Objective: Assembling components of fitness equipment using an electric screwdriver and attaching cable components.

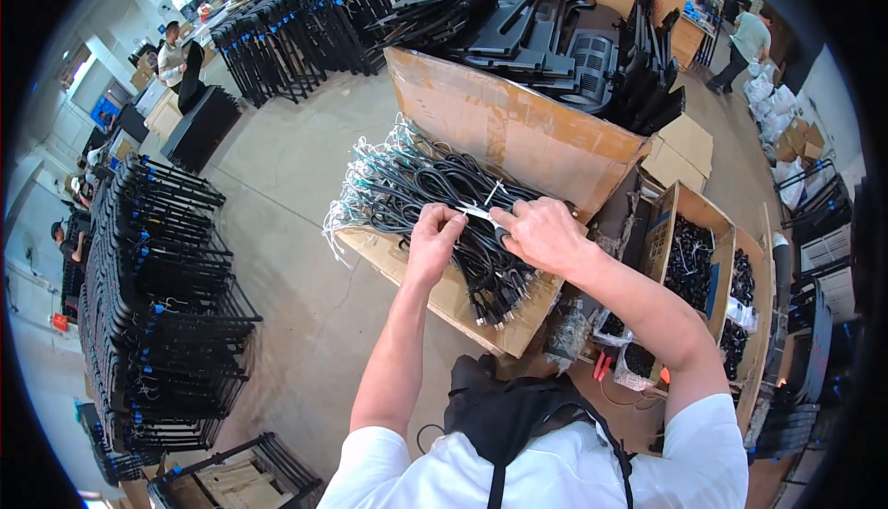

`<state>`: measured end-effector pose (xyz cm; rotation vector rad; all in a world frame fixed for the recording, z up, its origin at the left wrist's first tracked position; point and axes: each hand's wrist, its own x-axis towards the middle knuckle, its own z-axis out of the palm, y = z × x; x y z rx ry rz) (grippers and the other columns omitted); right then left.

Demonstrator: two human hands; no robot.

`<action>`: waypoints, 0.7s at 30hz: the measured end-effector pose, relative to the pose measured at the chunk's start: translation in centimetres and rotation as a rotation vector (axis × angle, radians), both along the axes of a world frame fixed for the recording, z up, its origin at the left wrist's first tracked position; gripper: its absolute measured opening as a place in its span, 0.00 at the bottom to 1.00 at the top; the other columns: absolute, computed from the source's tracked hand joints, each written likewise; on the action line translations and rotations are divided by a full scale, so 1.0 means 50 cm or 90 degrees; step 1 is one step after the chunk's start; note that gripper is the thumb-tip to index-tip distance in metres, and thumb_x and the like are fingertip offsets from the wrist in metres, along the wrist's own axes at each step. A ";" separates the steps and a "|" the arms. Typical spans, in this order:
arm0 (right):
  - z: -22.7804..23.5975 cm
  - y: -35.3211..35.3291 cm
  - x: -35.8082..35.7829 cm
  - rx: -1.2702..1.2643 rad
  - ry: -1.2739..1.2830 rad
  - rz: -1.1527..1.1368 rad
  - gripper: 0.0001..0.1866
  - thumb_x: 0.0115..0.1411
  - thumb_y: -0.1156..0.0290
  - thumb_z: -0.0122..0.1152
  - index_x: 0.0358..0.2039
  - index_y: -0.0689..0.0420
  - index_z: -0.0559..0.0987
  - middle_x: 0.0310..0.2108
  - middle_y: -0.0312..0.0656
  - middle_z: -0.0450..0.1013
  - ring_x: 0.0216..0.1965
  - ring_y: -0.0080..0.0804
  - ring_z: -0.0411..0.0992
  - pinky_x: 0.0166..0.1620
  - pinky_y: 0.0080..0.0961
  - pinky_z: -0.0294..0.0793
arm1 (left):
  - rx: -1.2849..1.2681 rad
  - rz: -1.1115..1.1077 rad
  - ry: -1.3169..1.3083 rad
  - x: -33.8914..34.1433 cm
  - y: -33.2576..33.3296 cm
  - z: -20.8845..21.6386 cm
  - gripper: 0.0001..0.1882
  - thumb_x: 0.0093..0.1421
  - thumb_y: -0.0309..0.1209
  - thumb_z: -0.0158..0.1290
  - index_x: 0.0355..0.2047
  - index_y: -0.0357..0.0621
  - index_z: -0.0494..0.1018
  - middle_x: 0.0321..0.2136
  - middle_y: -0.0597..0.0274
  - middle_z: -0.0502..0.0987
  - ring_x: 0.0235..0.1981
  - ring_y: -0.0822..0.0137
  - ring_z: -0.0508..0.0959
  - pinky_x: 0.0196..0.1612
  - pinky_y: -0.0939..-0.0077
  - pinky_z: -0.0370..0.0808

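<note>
Bundled black power cords (444, 181) lie heaped on a cardboard surface (435, 301) before me. White and green wire ends (375, 171) fan out on their left; plugs (495, 296) gather at the near side. My right hand (546, 234) is closed round the dark handle of what look like scissors (478, 214), their pale blades pointing left over the cords. My left hand (435, 241) is closed in a pinch by the blade tips; what its fingers hold is too small to make out. A white tie (494, 193) sticks up from the bundle just beyond the blades.
Behind the cords stands a big cardboard box (499, 121) full of black plastic parts (546, 37). At right are wooden bins (689, 250) of small black parts. Stacked black metal frames (166, 296) stand at left. People (173, 58) work farther off.
</note>
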<state>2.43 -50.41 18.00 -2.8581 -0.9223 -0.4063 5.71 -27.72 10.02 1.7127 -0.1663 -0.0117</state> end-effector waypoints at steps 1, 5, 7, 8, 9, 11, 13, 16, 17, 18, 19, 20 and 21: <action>-0.004 0.007 0.001 0.016 0.005 0.009 0.16 0.57 0.64 0.66 0.45 0.55 0.81 0.28 0.45 0.79 0.32 0.42 0.81 0.38 0.41 0.79 | -0.001 -0.003 0.000 0.000 0.004 -0.008 0.09 0.64 0.30 0.61 0.32 0.36 0.77 0.40 0.66 0.70 0.41 0.72 0.71 0.46 0.76 0.68; -0.016 0.001 0.010 0.157 -0.001 -0.089 0.17 0.61 0.63 0.63 0.48 0.57 0.79 0.27 0.49 0.79 0.30 0.49 0.80 0.35 0.47 0.80 | -0.133 -0.019 0.009 0.003 0.007 -0.041 0.07 0.65 0.29 0.60 0.33 0.37 0.77 0.38 0.68 0.70 0.38 0.74 0.70 0.43 0.78 0.68; 0.012 -0.023 0.011 0.287 0.035 -0.119 0.22 0.61 0.65 0.61 0.55 0.56 0.78 0.35 0.51 0.81 0.35 0.52 0.80 0.39 0.46 0.79 | -0.290 -0.034 0.088 -0.007 0.010 -0.034 0.04 0.68 0.28 0.58 0.36 0.43 0.76 0.32 0.73 0.70 0.33 0.78 0.67 0.38 0.81 0.65; 0.033 -0.030 0.000 0.354 0.057 -0.131 0.22 0.62 0.65 0.60 0.56 0.57 0.77 0.37 0.51 0.82 0.35 0.52 0.80 0.40 0.46 0.79 | -0.302 0.000 0.060 -0.004 0.021 -0.027 0.03 0.71 0.28 0.56 0.40 0.44 0.77 0.29 0.72 0.73 0.30 0.78 0.69 0.36 0.82 0.66; 0.041 -0.043 -0.018 0.353 0.099 -0.181 0.22 0.62 0.64 0.60 0.56 0.56 0.77 0.37 0.51 0.82 0.35 0.52 0.80 0.40 0.45 0.78 | -0.338 0.000 0.021 0.001 0.036 -0.010 0.03 0.71 0.29 0.55 0.40 0.44 0.76 0.30 0.70 0.74 0.30 0.77 0.69 0.36 0.81 0.67; 0.043 -0.090 -0.066 0.345 0.172 -0.263 0.21 0.64 0.65 0.60 0.56 0.56 0.76 0.36 0.52 0.81 0.34 0.49 0.80 0.39 0.38 0.77 | -0.417 -0.022 -0.050 0.019 0.057 0.057 0.05 0.72 0.30 0.54 0.42 0.43 0.76 0.34 0.65 0.76 0.31 0.73 0.71 0.37 0.79 0.69; 0.022 -0.142 -0.142 0.402 0.212 -0.299 0.21 0.64 0.68 0.60 0.56 0.57 0.75 0.35 0.49 0.82 0.34 0.43 0.81 0.40 0.34 0.77 | -0.481 -0.064 -0.125 0.021 0.048 0.168 0.05 0.73 0.29 0.51 0.43 0.41 0.74 0.37 0.60 0.76 0.33 0.70 0.73 0.38 0.77 0.72; -0.031 -0.225 -0.276 0.577 0.329 -0.385 0.21 0.62 0.78 0.60 0.57 0.61 0.72 0.32 0.39 0.82 0.34 0.25 0.79 0.43 0.26 0.77 | -0.506 -0.041 -0.190 0.009 -0.006 0.304 0.05 0.74 0.29 0.49 0.42 0.41 0.72 0.40 0.56 0.76 0.34 0.67 0.74 0.40 0.74 0.75; -0.072 -0.249 -0.323 0.710 0.372 -0.376 0.21 0.61 0.80 0.59 0.56 0.62 0.74 0.33 0.35 0.81 0.37 0.22 0.78 0.45 0.26 0.78 | -0.518 -0.048 -0.180 -0.008 -0.027 0.336 0.05 0.74 0.29 0.50 0.41 0.41 0.72 0.40 0.56 0.76 0.35 0.66 0.75 0.39 0.73 0.75; -0.093 -0.256 -0.368 0.733 0.403 -0.429 0.22 0.61 0.80 0.59 0.56 0.61 0.76 0.36 0.39 0.80 0.38 0.24 0.78 0.45 0.26 0.79 | -0.532 -0.059 -0.165 -0.028 -0.043 0.345 0.05 0.74 0.30 0.50 0.40 0.42 0.72 0.40 0.56 0.76 0.37 0.65 0.76 0.39 0.72 0.76; -0.106 -0.257 -0.406 0.709 0.431 -0.493 0.22 0.59 0.79 0.61 0.55 0.61 0.78 0.36 0.39 0.80 0.37 0.24 0.78 0.45 0.25 0.79 | -0.539 -0.182 -0.167 -0.035 -0.046 0.333 0.06 0.74 0.31 0.49 0.40 0.42 0.72 0.41 0.55 0.76 0.40 0.64 0.76 0.42 0.71 0.75; -0.122 -0.263 -0.449 0.686 0.463 -0.556 0.21 0.57 0.77 0.63 0.54 0.60 0.80 0.37 0.39 0.80 0.36 0.24 0.77 0.44 0.24 0.79 | -0.548 -0.305 -0.168 -0.045 -0.059 0.318 0.07 0.75 0.32 0.49 0.40 0.42 0.72 0.42 0.54 0.76 0.43 0.62 0.76 0.44 0.71 0.75; -0.150 -0.279 -0.502 0.687 0.427 -0.584 0.22 0.56 0.76 0.65 0.54 0.60 0.81 0.36 0.40 0.79 0.35 0.25 0.77 0.43 0.26 0.79 | -0.494 -0.322 -0.141 -0.064 -0.095 0.289 0.07 0.74 0.32 0.49 0.39 0.42 0.72 0.42 0.53 0.76 0.43 0.61 0.76 0.46 0.69 0.76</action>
